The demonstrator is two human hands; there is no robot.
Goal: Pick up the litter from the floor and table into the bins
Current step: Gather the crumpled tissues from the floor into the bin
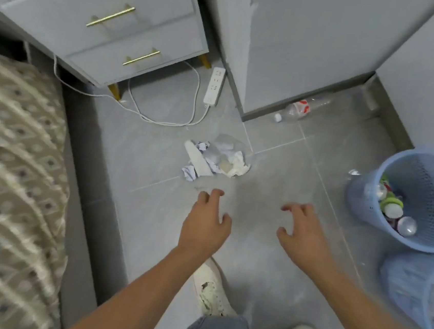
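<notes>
A heap of crumpled paper, tissue and a clear plastic bag [216, 159] lies on the grey tiled floor. My left hand [205, 222] hovers just short of it, fingers loosely spread and holding nothing. My right hand [301, 234] reaches out beside it over bare tiles, also with nothing in it. A clear plastic bottle [298, 110] with a red and white label lies on its side by the wall's base. A blue mesh bin [421, 169] at the right holds bottles and wrappers. A second blue bin [411, 289] shows at the lower right edge.
A grey bedside cabinet [104, 26] with gold handles stands at the upper left. A white power strip [214, 86] and its cable lie on the floor. A bed with a patterned cover [10, 182] fills the left side. My two shoes [211, 292] are at the bottom.
</notes>
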